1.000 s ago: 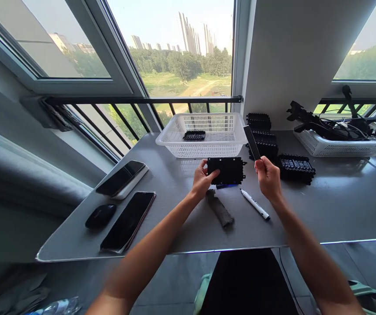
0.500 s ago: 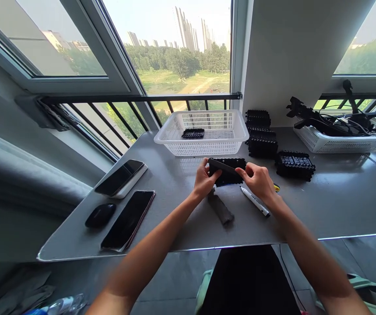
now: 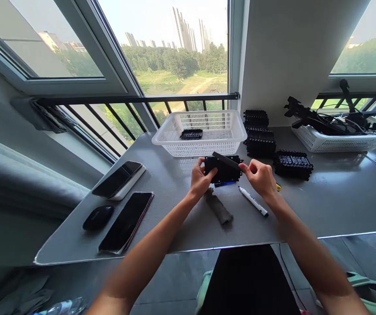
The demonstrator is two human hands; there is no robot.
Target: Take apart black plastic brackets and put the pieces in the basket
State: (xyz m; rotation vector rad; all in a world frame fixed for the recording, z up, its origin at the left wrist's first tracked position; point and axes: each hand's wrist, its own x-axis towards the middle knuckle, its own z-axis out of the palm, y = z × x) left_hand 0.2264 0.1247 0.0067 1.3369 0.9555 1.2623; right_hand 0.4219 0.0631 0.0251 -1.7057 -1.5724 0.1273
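My left hand [image 3: 201, 178] is closed around the left end of a black plastic panel [image 3: 219, 171] with notched edges, its thumb lying on the flat face. My right hand [image 3: 259, 177] pinches the right end of a flat black strip [image 3: 226, 160], which lies slanted across the panel's upper part. Below the panel a blue object [image 3: 225, 184] shows in part. A crumpled dark grey cloth [image 3: 219, 210] lies on the table under my hands. To its right rests a white marker pen [image 3: 253, 201]. Something yellow [image 3: 278, 187] peeks out behind my right wrist.
A white basket [image 3: 199, 146] holding one black part [image 3: 191, 134] stands behind my hands. Black notched parts [image 3: 260, 142] are stacked right of it, with another stack [image 3: 293, 164] nearer. Two phones [image 3: 127, 222] and a black case [image 3: 98, 217] lie left. A second basket [image 3: 335, 143] holds black gear and cables.
The strip's left end has lifted away from my left hand and tilted up. My left thumb now presses on the panel. The blue object has come into view beneath it.
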